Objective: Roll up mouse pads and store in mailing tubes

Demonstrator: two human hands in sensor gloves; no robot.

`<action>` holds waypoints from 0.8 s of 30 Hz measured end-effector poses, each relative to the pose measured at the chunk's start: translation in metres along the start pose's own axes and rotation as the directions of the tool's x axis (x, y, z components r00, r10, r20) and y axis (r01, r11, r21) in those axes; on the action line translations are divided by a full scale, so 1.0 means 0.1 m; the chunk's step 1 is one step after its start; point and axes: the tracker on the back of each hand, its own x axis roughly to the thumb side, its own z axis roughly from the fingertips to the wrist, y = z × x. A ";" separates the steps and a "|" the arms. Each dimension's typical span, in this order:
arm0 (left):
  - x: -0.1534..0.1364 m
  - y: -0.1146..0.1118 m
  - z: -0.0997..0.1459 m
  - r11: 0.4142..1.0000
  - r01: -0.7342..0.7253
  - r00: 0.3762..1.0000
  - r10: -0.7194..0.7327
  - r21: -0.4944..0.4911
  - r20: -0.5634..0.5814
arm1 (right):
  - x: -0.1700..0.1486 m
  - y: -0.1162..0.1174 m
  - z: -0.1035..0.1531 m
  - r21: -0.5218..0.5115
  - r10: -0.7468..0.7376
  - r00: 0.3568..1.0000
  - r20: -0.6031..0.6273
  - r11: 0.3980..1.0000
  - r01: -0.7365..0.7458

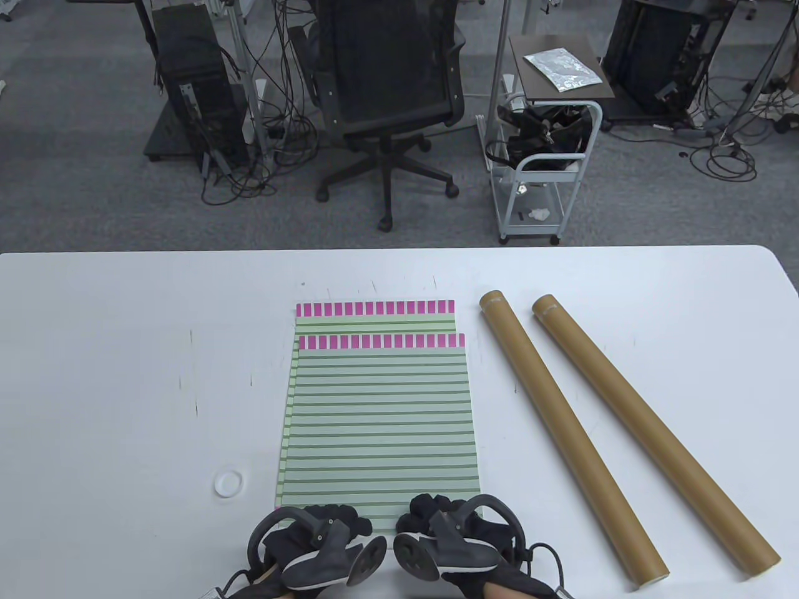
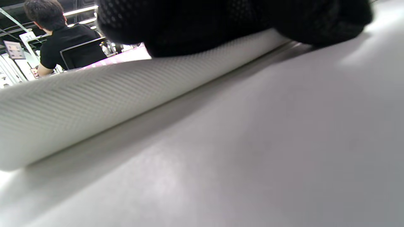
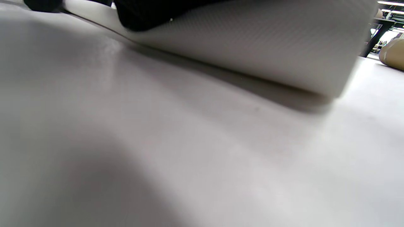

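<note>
Two green-striped mouse pads with pink top bands lie stacked on the white table; the upper pad (image 1: 381, 424) is shifted nearer than the lower pad (image 1: 374, 315). My left hand (image 1: 324, 527) and right hand (image 1: 446, 518) grip the upper pad's near edge side by side. The wrist views show that edge curled up off the table, its white textured underside (image 2: 94, 97) (image 3: 252, 47) turned out under my black fingers (image 2: 240, 22) (image 3: 148, 12). Two brown mailing tubes (image 1: 565, 430) (image 1: 655, 430) lie slantwise to the right of the pads.
A white tube cap (image 1: 228, 483) lies on the table left of the pads. One tube's end (image 3: 393, 55) shows at the right wrist view's far right. Beyond the table's far edge stand an office chair (image 1: 387, 93) and a small cart (image 1: 543, 162).
</note>
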 end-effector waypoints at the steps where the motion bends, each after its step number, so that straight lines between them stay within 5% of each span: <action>1: -0.01 0.01 0.00 1.000 0.001 1.000 -0.001 0.001 -0.005 | -0.01 -0.01 0.00 0.003 0.001 1.000 -0.001 1.000 -0.001; 6: 0.03 0.02 0.01 0.997 0.072 0.997 -0.072 0.034 0.018 | -0.08 -0.04 0.03 0.033 -0.115 0.993 0.005 0.993 0.115; 10: 0.02 0.02 0.02 0.995 0.092 0.995 -0.093 0.049 0.022 | -0.01 -0.07 0.01 -0.036 0.033 0.999 0.003 0.999 -0.033; 18: -0.01 0.08 0.05 0.992 0.100 0.994 -0.103 0.080 0.027 | 0.02 -0.14 0.01 -0.065 0.099 0.995 -0.005 0.993 -0.099; 24: -0.09 0.08 0.04 0.986 -0.156 0.987 0.158 -0.051 0.029 | -0.01 -0.15 0.04 0.064 -0.021 1.000 -0.001 0.998 0.021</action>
